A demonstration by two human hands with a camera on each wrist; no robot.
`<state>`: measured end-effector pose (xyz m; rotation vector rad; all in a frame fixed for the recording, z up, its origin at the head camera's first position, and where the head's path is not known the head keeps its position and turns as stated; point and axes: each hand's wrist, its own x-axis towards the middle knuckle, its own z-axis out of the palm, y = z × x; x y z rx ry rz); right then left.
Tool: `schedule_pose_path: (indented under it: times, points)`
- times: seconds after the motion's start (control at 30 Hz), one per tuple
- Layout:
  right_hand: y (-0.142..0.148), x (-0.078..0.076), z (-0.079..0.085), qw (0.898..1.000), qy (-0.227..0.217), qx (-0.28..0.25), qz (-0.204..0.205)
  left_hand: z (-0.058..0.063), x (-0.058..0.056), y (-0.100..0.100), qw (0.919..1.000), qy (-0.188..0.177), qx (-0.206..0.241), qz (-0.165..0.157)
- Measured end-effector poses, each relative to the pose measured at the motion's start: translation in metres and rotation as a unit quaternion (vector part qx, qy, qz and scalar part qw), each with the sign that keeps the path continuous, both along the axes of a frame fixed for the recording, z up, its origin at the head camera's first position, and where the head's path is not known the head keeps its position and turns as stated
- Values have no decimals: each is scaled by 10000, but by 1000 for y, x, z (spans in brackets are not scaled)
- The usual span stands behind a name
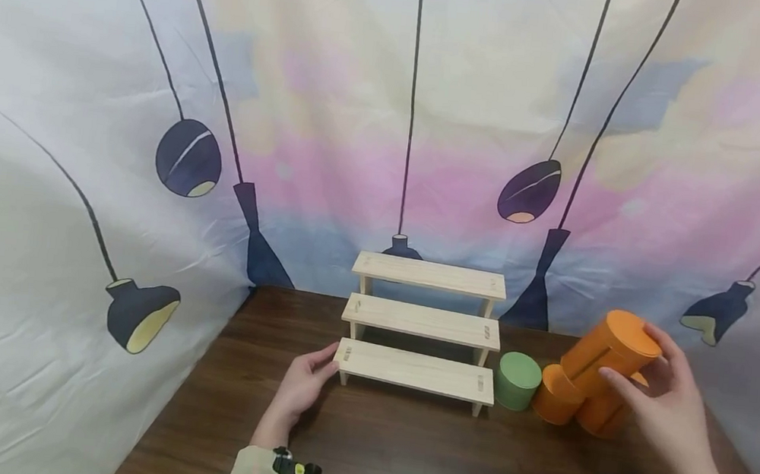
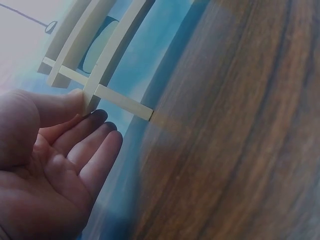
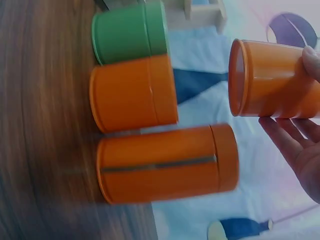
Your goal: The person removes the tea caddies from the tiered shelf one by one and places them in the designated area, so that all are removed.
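My left hand (image 1: pixel 300 386) pinches the left end of the lowest step of a pale wooden three-step stand (image 1: pixel 415 370); in the left wrist view the thumb lies against the board's end, fingers beneath. On the right, my right hand (image 1: pixel 674 395) grips an orange cylindrical canister (image 3: pixel 275 77), raised and tilted above two other orange canisters. Of those, a shorter one (image 3: pixel 132 92) and a taller one (image 3: pixel 165 165) with a strip down its side stand upright on the table. A green canister (image 1: pixel 519 382) stands between them and the stand.
The dark wood-grain table (image 1: pixel 373 450) meets a fabric backdrop (image 1: pixel 330 186) printed with hanging lamps, close behind the stand. More backdrop fabric borders the left and right sides. A black device (image 1: pixel 295 471) is strapped at the left wrist.
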<state>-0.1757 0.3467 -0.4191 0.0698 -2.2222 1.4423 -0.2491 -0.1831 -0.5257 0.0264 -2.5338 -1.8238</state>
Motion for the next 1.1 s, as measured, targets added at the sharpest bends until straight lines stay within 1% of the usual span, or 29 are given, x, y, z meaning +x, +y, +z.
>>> schedule_pose_path:
  times: [0.1, 0.13, 0.17, 0.27, 0.43, 0.5, 0.63, 0.83, 1.1]
  points:
    - [12, 6, 2, 9999, 130, -26, -76, -1, 1, 0, 10000, 9, -14, -17]
    - [16, 8, 2, 9999, 122, 8, -113, -1, 1, -1, 10000, -20, -23, -14]
    - [19, 9, 3, 9996, 95, 152, -216, -2, 1, -1, 10000, -22, -52, -16]
    - [24, 14, 3, 9991, 16, 127, -408, -3, 3, -4, 9999, -47, -119, 3]
    - [30, 15, 5, 9938, -245, -49, -1083, -4, 1, -6, 9999, -51, -94, 58]
    - [34, 16, 8, 9901, -306, -202, -1352, -3, 0, -5, 10000, -2, -90, 25]
    - [44, 19, 13, 9828, -369, -485, -1744, 0, -3, -2, 10000, 39, -51, -40]
    - [52, 20, 14, 9756, -490, -653, -2039, 1, -3, 0, 10000, 30, -19, -40]
    - [60, 18, 6, 9704, -762, -273, -2274, 2, -1, 0, 10000, 49, 7, -29]
